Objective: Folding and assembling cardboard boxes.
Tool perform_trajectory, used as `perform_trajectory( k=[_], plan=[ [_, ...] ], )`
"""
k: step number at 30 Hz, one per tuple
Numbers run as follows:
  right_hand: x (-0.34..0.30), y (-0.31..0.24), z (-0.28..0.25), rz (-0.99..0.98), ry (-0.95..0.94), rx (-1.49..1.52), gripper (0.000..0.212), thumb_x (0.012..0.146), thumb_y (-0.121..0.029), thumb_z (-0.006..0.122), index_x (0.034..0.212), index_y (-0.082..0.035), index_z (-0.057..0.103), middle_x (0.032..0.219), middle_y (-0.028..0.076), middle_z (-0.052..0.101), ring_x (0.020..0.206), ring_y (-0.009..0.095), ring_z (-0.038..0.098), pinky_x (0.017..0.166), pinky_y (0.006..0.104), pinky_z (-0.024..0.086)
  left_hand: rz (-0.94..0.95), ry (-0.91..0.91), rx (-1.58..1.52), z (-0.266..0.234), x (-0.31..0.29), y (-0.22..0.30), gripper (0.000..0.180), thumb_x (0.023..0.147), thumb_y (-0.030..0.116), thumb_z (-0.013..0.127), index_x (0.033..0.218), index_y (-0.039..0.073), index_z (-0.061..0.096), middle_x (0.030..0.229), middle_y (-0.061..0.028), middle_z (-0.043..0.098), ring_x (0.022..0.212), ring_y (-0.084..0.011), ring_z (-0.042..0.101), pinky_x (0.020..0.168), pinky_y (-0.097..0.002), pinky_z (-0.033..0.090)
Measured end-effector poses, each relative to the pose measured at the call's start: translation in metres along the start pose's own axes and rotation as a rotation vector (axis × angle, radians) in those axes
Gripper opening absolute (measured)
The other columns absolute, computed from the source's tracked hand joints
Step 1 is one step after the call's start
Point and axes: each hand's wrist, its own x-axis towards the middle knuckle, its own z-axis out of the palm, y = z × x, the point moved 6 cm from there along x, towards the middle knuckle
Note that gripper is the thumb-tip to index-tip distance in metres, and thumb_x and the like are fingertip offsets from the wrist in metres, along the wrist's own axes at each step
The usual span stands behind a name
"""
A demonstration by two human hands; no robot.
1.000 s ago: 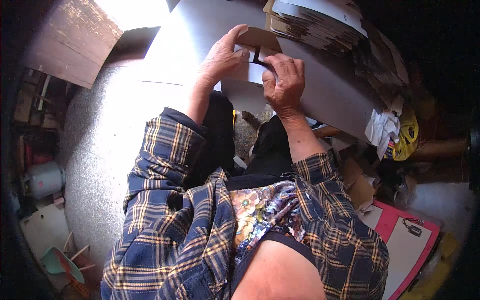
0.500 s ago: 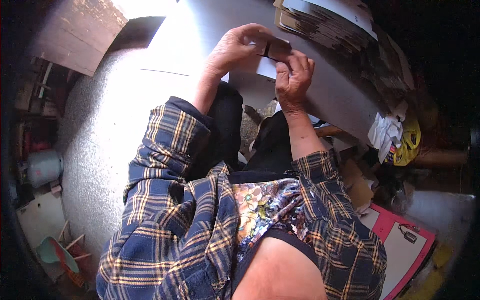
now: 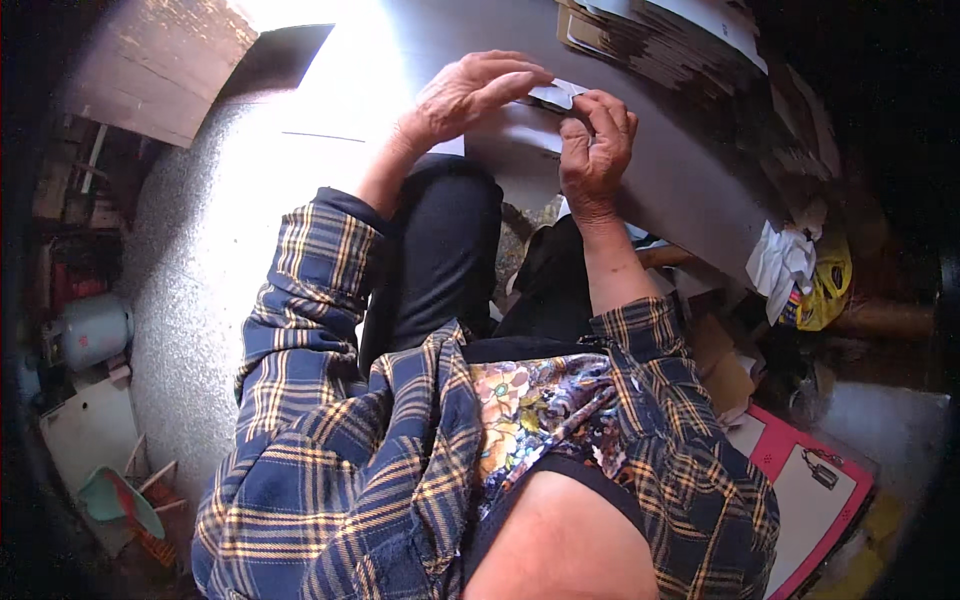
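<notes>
My left hand (image 3: 472,98) reaches over from the left with its fingers stretched out flat and the thumb below them. Its fingertips lie over a small folded piece of thin card (image 3: 556,95), whitish on the side that shows. My right hand (image 3: 598,150) has its fingers curled and pinches the right end of this piece. Most of the card is hidden behind the fingers. Below it, a white sheet (image 3: 515,128) lies on the grey work surface (image 3: 660,180) in front of my knees.
A tall stack of flat cardboard pieces (image 3: 690,60) stands at the far right. Crumpled white paper (image 3: 780,262) and a yellow bag (image 3: 828,285) sit to the right. A wooden panel (image 3: 165,70) is at upper left; a grey gas cylinder (image 3: 95,330) stands left.
My left hand has gone from pinching the card to lying flat with fingers stretched out. The card has turned from its brownish face to a whitish one. My right hand has barely moved.
</notes>
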Motion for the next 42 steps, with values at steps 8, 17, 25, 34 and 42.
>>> perform_trajectory(
  k=[8,17,25,34,42],
  plan=[
    [-0.007,-0.001,-0.004,-0.026,-0.009,0.012,0.014,0.072,-0.012,0.059,0.084,-0.006,0.062,0.097,0.009,0.058,0.091,0.027,0.049,0.086,0.0363,0.037,-0.103,-0.049,0.188,0.005,0.011,-0.011,0.024,0.083,0.02,0.067,0.103,0.008,0.067,0.097,-0.0058,0.066,0.085,-0.0162,0.063,0.078,-0.0309,0.051],
    [-0.011,0.008,-0.001,0.05,-0.018,0.074,0.034,0.072,-0.015,0.061,0.104,-0.004,0.054,0.096,0.011,0.055,0.089,0.028,0.049,0.082,0.0367,0.039,0.122,-0.01,0.541,0.006,0.008,0.002,0.019,0.081,0.018,0.066,0.099,0.013,0.069,0.095,-0.0079,0.064,0.088,-0.0246,0.064,0.078,-0.0346,0.052],
    [-0.014,0.014,0.002,0.089,0.032,0.198,0.04,0.075,-0.016,0.061,0.112,-0.005,0.05,0.099,0.012,0.053,0.09,0.025,0.048,0.081,0.0362,0.04,0.274,0.052,0.737,0.01,-0.004,0.008,0.02,0.081,0.017,0.065,0.1,0.019,0.07,0.099,-0.0071,0.061,0.089,-0.0249,0.061,0.08,-0.0347,0.052],
    [-0.013,0.014,0.001,0.082,0.015,0.149,0.041,0.072,-0.013,0.06,0.111,-0.005,0.051,0.102,0.012,0.053,0.093,0.026,0.049,0.085,0.0358,0.04,0.179,0.065,0.5,0.004,0.0,0.0,0.012,0.082,0.017,0.065,0.092,0.013,0.069,0.087,-0.0063,0.062,0.08,-0.0231,0.064,0.072,-0.033,0.052],
    [-0.011,0.011,-0.003,0.071,-0.002,0.09,0.039,0.072,-0.013,0.059,0.109,-0.003,0.051,0.102,0.014,0.053,0.096,0.029,0.05,0.088,0.0386,0.039,0.117,-0.025,0.539,0.005,-0.002,-0.001,0.02,0.082,0.014,0.065,0.101,0.008,0.065,0.094,-0.0087,0.063,0.089,-0.0239,0.063,0.079,-0.0344,0.052]
  ],
)
